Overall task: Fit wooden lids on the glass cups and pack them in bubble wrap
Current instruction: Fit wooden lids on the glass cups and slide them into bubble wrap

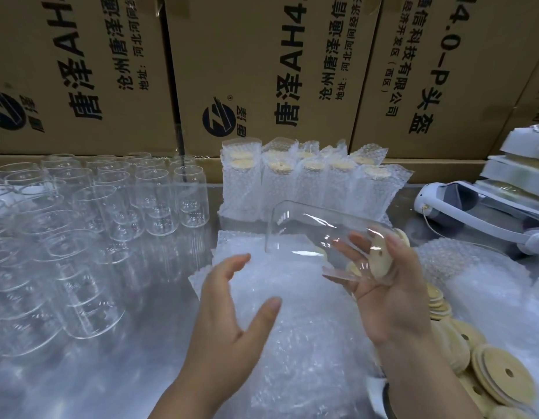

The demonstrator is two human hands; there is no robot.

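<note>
Glass cup [307,228] lies sideways in the air, wooden lid [380,258] at its mouth end, both gripped by the right hand [392,294]. Left hand [228,313] spread, holding nothing, just below-left of the cup's base. Bubble wrap [292,313] under both hands. Bare table [126,373] left of the left hand, with empty cups [110,207] beyond it.

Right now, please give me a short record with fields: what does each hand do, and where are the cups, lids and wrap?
right hand: holds a glass cup on its side, wooden lid at its mouth
left hand: open, holds nothing, above the bubble wrap bags
bare cups: standing at left on the table
wrapped cups: upright row at back, lids on
loose lids: heap at lower right
</note>
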